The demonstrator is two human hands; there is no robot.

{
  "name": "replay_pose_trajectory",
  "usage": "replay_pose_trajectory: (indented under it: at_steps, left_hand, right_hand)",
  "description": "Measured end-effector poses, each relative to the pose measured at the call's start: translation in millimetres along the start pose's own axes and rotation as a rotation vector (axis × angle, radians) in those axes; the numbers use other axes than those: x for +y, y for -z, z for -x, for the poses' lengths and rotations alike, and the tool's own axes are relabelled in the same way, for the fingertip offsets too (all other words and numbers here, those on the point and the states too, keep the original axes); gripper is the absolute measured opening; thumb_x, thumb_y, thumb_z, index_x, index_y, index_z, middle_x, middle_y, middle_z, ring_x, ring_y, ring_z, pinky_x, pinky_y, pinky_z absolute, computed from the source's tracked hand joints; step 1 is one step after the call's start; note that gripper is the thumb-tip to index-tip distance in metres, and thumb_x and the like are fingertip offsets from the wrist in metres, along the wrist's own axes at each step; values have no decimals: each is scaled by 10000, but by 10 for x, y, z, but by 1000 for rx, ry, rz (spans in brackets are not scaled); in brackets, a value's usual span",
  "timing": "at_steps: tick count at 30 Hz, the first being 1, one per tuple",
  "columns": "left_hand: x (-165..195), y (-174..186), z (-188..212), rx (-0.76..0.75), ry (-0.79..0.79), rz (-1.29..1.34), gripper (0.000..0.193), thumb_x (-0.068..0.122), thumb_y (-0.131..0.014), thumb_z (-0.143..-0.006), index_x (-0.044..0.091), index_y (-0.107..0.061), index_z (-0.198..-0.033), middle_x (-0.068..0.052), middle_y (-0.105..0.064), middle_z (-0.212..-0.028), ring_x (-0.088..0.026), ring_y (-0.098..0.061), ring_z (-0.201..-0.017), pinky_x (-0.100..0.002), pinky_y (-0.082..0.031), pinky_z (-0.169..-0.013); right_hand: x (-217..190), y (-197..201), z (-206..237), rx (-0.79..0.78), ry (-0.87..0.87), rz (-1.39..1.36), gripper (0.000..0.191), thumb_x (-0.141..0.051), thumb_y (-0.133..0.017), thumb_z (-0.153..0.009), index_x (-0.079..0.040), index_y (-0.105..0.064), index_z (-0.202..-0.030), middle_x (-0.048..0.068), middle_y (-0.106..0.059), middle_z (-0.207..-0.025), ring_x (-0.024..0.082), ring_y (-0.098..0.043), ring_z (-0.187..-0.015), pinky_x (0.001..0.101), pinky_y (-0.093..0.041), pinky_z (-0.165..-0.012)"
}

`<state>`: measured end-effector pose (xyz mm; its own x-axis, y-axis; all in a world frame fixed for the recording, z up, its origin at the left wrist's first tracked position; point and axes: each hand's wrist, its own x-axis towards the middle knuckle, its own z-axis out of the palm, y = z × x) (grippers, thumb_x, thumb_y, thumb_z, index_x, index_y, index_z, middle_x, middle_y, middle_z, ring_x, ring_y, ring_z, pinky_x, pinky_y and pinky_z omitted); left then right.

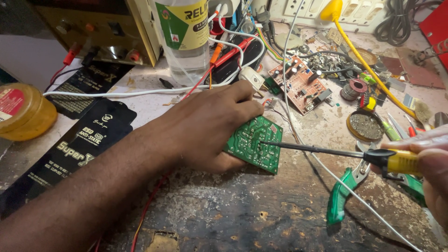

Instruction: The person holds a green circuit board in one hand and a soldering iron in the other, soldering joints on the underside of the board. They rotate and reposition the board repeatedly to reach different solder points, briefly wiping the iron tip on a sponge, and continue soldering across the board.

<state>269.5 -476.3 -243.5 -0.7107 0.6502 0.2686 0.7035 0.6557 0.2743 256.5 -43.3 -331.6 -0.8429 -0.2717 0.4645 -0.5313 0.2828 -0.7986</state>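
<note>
From the head view, the left hand [212,123] lies near the middle of the worn, scuffed desk [242,210], fingers curled around the edge of a green circuit board [255,143] and holding it tilted up off the wood. The right hand [431,170], at the desk's right edge, is closed on a yellow-handled soldering iron [354,155] whose tip touches the board's face. Green-handled pliers [343,191] lie just below the iron. A red circuit board [303,84], a clear plastic bottle [186,39] and a yellow round tin [23,112] sit toward the back and left.
</note>
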Motion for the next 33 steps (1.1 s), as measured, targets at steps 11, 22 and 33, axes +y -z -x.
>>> replay_pose_trajectory:
  at_steps: [11, 22, 33]
  left_hand:
    - [77, 68, -36, -104, 52, -31, 671, 386, -871, -701, 27, -625, -1212, -123, -555, -1131, -242, -613, -1010, -412, -565, -839]
    - [-62, -41, 53, 0, -14, 14, 724, 323, -867, -690, 9, -575, -1273, -163, -536, -1195, -323, -604, -1103, -463, -528, -906]
    - [-79, -40, 54, 1, -2, 44, 696, 344, -875, -687, 38, -605, -1250, -134, -544, -1176, -314, -618, -1080, -450, -535, -885]
  right_hand:
    - [-239, -56, 223, -11, 83, 280, 173, -233, -503, -1092, -72, -552, -1132, 135, -667, -1048, 233, -765, -933, 364, -653, -889]
    - [-119, -115, 5, 90, -89, -213, 279, -293, -619, -1102, -19, -606, -1050, 189, -707, -896, 313, -772, -788, 528, -679, -852]
    - [43, -164, -2, 206, -139, -418, 253, -213, -622, -1182, 3, -685, -1065, 198, -722, -869, 358, -746, -781, 547, -653, -797]
